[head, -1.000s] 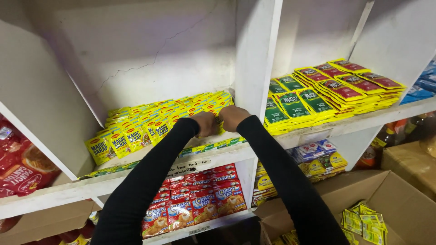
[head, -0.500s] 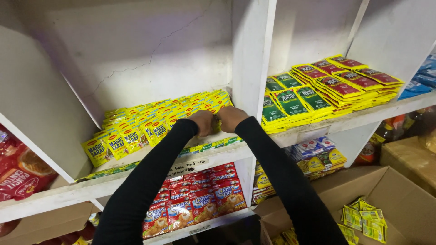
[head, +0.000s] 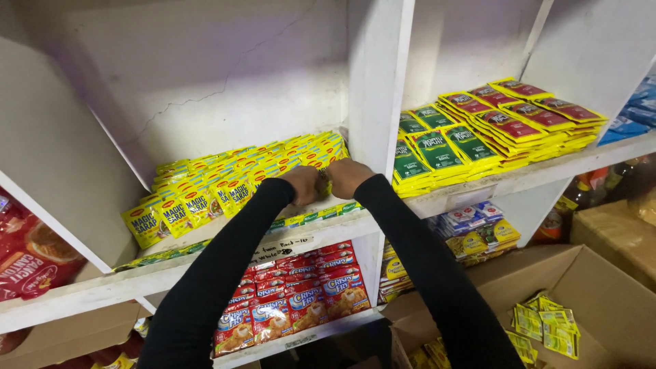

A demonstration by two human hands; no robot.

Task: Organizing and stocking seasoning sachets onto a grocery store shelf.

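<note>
Both my arms in black sleeves reach up to a white shelf (head: 205, 263). My left hand (head: 304, 184) and my right hand (head: 345, 176) are close together, fingers curled around a small yellow sachet (head: 324, 180) held between them. They sit at the right end of a long row of upright yellow seasoning sachets (head: 225, 184) that runs across the shelf compartment. The sachet in my hands is mostly hidden by my fingers.
A white upright divider (head: 376, 102) stands just right of my hands. Beyond it lie stacks of green and red-topped yellow packets (head: 492, 130). Red packets (head: 294, 301) fill the shelf below. An open cardboard box (head: 588, 287) with yellow sachets stands at lower right.
My hands stayed at the right end of the yellow row, shifting only slightly; the view moved a little closer.
</note>
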